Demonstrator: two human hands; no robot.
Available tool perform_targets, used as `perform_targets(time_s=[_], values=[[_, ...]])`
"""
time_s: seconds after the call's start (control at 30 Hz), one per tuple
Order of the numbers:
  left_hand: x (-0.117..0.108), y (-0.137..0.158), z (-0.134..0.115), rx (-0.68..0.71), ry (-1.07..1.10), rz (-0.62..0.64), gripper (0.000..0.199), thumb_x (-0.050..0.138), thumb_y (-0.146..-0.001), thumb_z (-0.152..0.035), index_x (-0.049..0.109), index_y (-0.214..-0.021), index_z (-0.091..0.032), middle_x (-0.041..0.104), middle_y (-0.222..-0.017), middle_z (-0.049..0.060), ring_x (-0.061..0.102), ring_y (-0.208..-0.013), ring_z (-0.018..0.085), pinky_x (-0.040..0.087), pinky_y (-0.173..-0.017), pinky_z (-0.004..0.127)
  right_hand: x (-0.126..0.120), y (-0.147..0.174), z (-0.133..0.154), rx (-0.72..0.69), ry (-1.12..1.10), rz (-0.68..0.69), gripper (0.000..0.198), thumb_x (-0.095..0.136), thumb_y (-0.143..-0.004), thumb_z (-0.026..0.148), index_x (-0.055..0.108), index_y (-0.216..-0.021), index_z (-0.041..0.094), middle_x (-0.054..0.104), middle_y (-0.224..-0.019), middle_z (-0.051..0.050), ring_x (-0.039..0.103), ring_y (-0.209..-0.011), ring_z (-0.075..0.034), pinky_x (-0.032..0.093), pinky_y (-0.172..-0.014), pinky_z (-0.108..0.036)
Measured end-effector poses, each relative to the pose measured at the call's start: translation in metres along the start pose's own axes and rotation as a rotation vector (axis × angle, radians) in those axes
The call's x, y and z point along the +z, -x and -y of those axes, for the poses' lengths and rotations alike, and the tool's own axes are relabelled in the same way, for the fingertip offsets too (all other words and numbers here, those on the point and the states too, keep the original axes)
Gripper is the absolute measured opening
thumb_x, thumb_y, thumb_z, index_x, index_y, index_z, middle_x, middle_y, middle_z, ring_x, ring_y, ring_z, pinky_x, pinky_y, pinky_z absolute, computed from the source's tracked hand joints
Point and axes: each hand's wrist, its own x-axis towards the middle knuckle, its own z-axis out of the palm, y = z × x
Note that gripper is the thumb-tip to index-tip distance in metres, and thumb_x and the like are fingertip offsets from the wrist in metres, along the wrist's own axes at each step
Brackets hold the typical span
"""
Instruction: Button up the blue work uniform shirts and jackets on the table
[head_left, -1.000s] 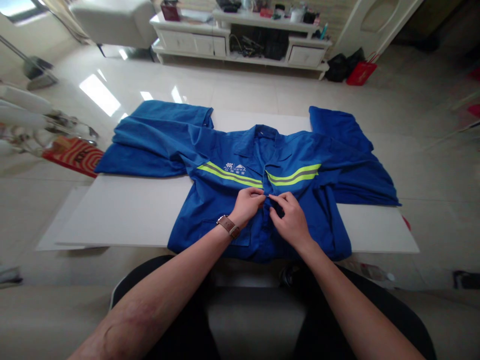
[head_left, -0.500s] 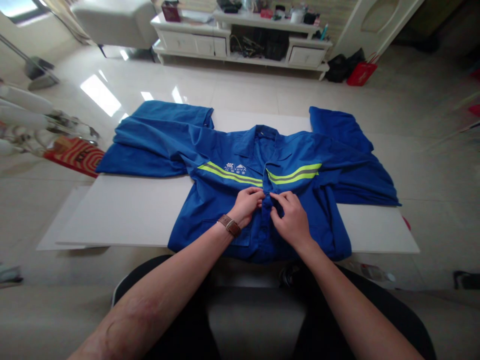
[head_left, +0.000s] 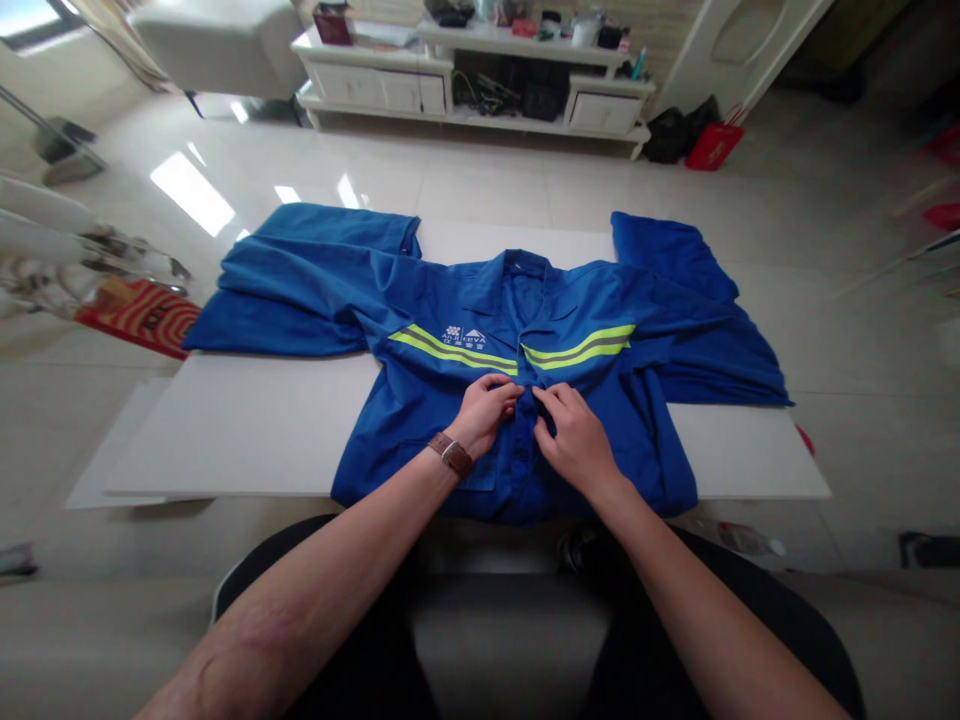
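A blue work jacket (head_left: 420, 400) with yellow-and-grey reflective chest stripes lies front side up on a white tabletop (head_left: 247, 430), its collar pointing away from me. My left hand (head_left: 484, 415), with a brown watch strap (head_left: 451, 454) at the wrist, pinches the jacket's front placket just below the stripe. Opposite it, my right hand (head_left: 574, 430) has its fingertips closed on the same placket edge. Whatever small part sits between the fingertips is hidden. White lettering shows on the chest, above my left hand.
More blue folded cloth (head_left: 322, 225) lies at the table's far left, and another blue piece (head_left: 667, 250) at the far right. A red patterned bag (head_left: 139, 315) is beside the left end. Across the tiled floor stands a white cabinet (head_left: 375, 88). A plastic bottle (head_left: 750, 540) lies below the right edge.
The whole view has shifted slightly, so everything appears a little further left. Both hands stay at the same spot on the placket, with hardly any finger movement.
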Motion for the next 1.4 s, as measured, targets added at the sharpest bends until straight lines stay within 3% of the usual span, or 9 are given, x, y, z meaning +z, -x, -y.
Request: perform_targets(time_s=[0.37,0.6,0.73,0.87,1.0,1.2,1.4], values=[[0.000,-0.004,0.007,0.134,-0.142,0.011,0.034,0.072,-0.058,-0.012,0.050,-0.082,-0.019,0.057,-0.056,-0.007,0.049,-0.052,0.006,0.036,-0.054,0.018,-0.001,-0.001,0.000,0.020,0.018,0.068,0.043,0.048,-0.091,0.013,0.062,-0.131,0.013,0.064,-0.116,-0.013,0.058,-0.110,-0.028,0.051,-0.098,-0.041],[0.002,-0.003,0.008,0.233,-0.157,0.070,0.034,0.070,-0.056,-0.014,0.047,-0.080,-0.021,0.051,-0.053,-0.010,0.043,-0.049,0.005,0.030,-0.051,0.019,-0.002,0.000,0.002,0.074,0.018,0.018,0.042,0.053,-0.090,0.018,0.059,-0.131,0.015,0.062,-0.118,-0.012,0.057,-0.111,-0.028,0.051,-0.099,-0.043],[0.004,0.000,0.006,0.285,-0.189,0.103,0.035,0.074,-0.058,-0.017,0.047,-0.081,-0.020,0.057,-0.058,-0.009,0.047,-0.051,0.006,0.034,-0.054,0.019,0.001,-0.002,0.000,0.089,-0.026,-0.035,0.046,0.053,-0.090,0.019,0.057,-0.136,0.016,0.058,-0.124,-0.014,0.056,-0.115,-0.029,0.052,-0.100,-0.043],[0.007,0.004,0.001,0.431,-0.284,0.118,0.031,0.077,-0.060,-0.017,0.052,-0.078,-0.018,0.060,-0.064,-0.005,0.055,-0.060,0.008,0.042,-0.062,0.020,-0.007,-0.013,-0.002,0.112,-0.026,-0.056,0.042,0.051,-0.089,0.016,0.063,-0.129,0.020,0.055,-0.131,-0.014,0.056,-0.119,-0.028,0.051,-0.101,-0.042],[0.007,0.007,0.000,0.478,-0.323,0.173,0.031,0.079,-0.064,-0.020,0.052,-0.079,-0.019,0.059,-0.063,-0.005,0.054,-0.059,0.008,0.042,-0.061,0.020,-0.019,-0.026,-0.005,0.123,-0.008,-0.040,0.029,0.047,-0.095,0.019,0.068,-0.115,0.019,0.064,-0.119,-0.012,0.058,-0.114,-0.027,0.048,-0.100,-0.039],[0.005,0.014,0.000,0.488,-0.368,0.257,0.029,0.078,-0.068,-0.022,0.052,-0.081,-0.018,0.055,-0.068,-0.006,0.047,-0.053,0.005,0.035,-0.052,0.017,-0.025,-0.034,-0.014,0.182,-0.062,-0.067,0.016,0.053,-0.095,0.027,0.061,-0.083,0.020,0.067,-0.088,-0.007,0.062,-0.087,-0.023,0.046,-0.080,-0.032],[0.006,0.014,0.003,0.458,-0.401,0.219,0.029,0.069,-0.064,-0.009,0.053,-0.086,-0.019,0.053,-0.073,-0.007,0.036,-0.050,0.003,0.026,-0.047,0.018,-0.022,-0.035,-0.019,0.221,-0.241,-0.123,0.015,0.050,-0.086,0.023,0.064,-0.085,0.021,0.071,-0.085,-0.005,0.067,-0.081,-0.022,0.046,-0.075,-0.031]])
